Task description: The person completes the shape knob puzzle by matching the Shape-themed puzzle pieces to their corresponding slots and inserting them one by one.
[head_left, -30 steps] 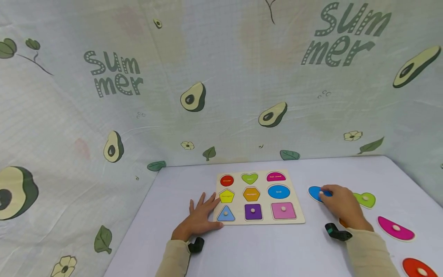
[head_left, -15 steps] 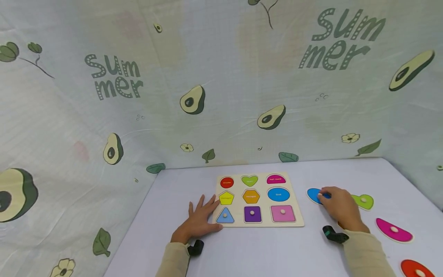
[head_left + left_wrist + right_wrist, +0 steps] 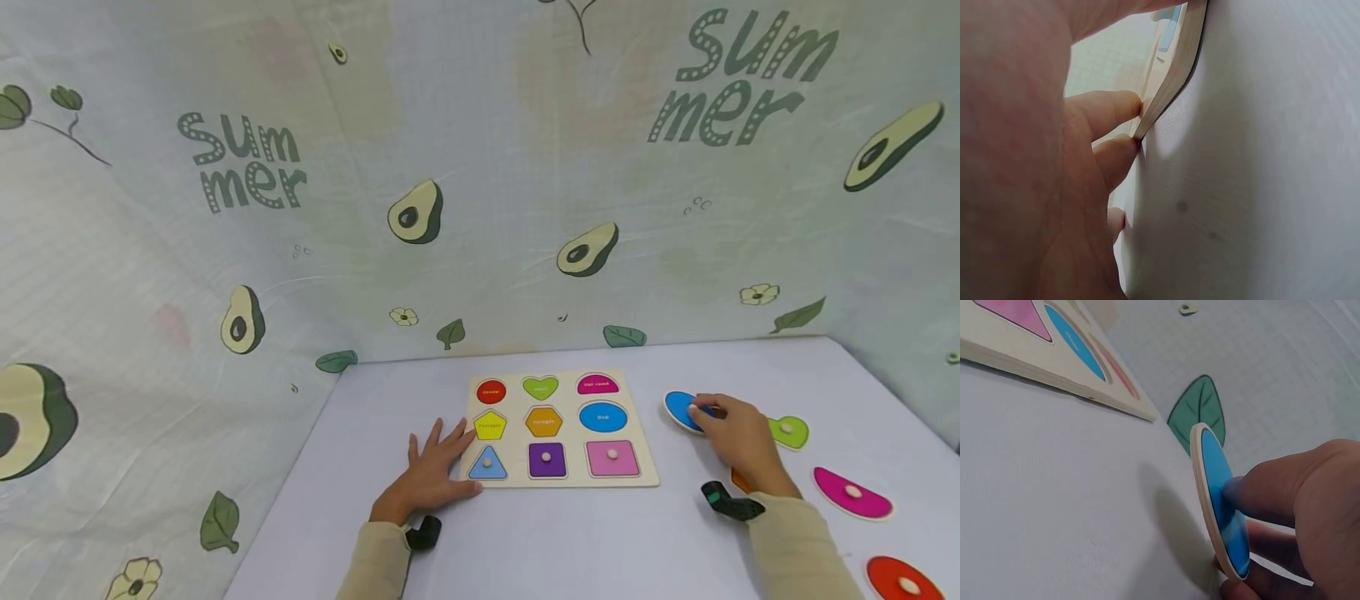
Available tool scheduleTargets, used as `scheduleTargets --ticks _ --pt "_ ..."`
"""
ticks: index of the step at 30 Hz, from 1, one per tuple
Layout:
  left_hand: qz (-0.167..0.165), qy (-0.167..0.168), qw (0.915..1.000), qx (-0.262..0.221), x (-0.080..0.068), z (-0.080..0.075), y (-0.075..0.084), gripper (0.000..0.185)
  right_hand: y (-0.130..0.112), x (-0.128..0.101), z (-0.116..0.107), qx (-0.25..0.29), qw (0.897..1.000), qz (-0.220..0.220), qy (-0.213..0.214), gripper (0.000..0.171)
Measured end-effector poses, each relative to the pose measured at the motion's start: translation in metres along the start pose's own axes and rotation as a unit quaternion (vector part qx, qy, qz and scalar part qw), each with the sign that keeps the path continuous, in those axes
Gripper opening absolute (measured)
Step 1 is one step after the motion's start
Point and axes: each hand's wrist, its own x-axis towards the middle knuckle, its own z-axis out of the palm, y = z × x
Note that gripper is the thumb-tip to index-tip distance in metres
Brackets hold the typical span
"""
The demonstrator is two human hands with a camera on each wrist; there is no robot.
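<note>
My left hand [image 3: 427, 479] rests with spread fingers at the left edge of a wooden shape puzzle board [image 3: 572, 437]. In the left wrist view, its fingertips touch the rim of the board [image 3: 1175, 75]. My right hand [image 3: 742, 442] pinches a blue oval puzzle piece [image 3: 679, 408]. The right wrist view has this oval piece [image 3: 1215, 481] tilted up on edge, its shadow on the table beside it; thumb and fingers cover its knob. In the board sit a blue triangle [image 3: 487, 468], a purple square [image 3: 546, 468] and a pink rectangle [image 3: 600, 468], each with a knob.
Around my right hand lie a green heart piece [image 3: 791, 432], a partly hidden orange piece [image 3: 740, 481], a magenta half-round piece [image 3: 851, 493] and a red round piece [image 3: 900, 579]. A printed cloth [image 3: 495, 167] hangs behind the white table [image 3: 585, 550].
The blue oval piece has risen and tilted off the table in my right hand's pinch. My left hand keeps its place on the board. The head view shifts slightly.
</note>
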Motion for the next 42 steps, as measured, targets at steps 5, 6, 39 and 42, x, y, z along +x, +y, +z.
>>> scheduleTargets --ticks 5,6,39,42 --pt "-0.001 0.002 1.0 0.0 0.001 0.001 0.0 0.092 0.0 0.001 0.001 0.023 1.0 0.021 -0.006 0.058" --pt "-0.002 0.002 1.0 0.0 0.001 0.001 0.0 0.093 0.0 0.002 0.002 0.026 0.999 0.022 -0.004 0.058" --pt "-0.007 0.0 1.0 0.007 0.0 0.0 0.001 0.091 -0.013 -0.001 0.012 0.078 0.997 0.008 0.027 0.048" --pt "-0.007 0.0 1.0 0.003 0.0 -0.001 0.002 0.092 -0.013 0.0 0.014 0.073 0.997 0.005 0.028 0.048"
